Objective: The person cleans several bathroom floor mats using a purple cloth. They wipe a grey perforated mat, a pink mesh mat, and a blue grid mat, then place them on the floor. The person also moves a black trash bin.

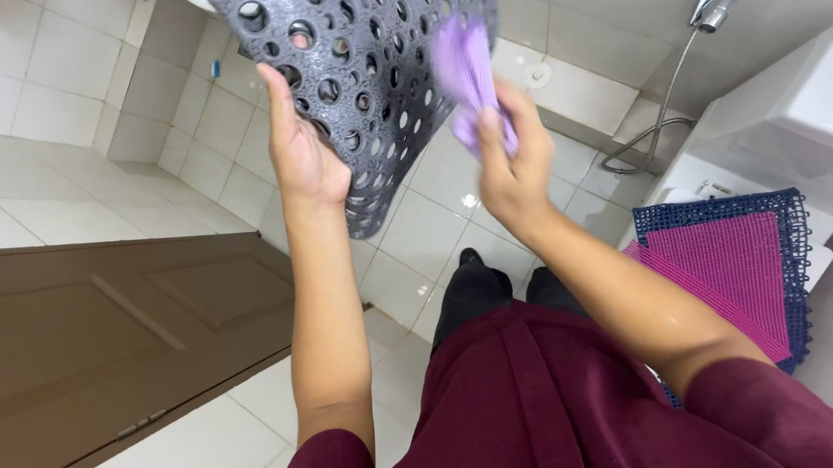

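My left hand (301, 149) grips the lower left edge of a dark grey rubber mat (361, 58) full of round holes, held up in front of me. A lilac cloth (468, 74) is pressed against the mat's face by my right hand (509, 161), which is closed around it. The mat's upper part runs out of view at the top.
A brown door (75, 344) stands open at the left. A white toilet (808, 119) is at the right with a stack of pink and navy mats (741, 266) on its lid. A spray hose (674, 81) hangs on the tiled wall. White tiles cover the floor.
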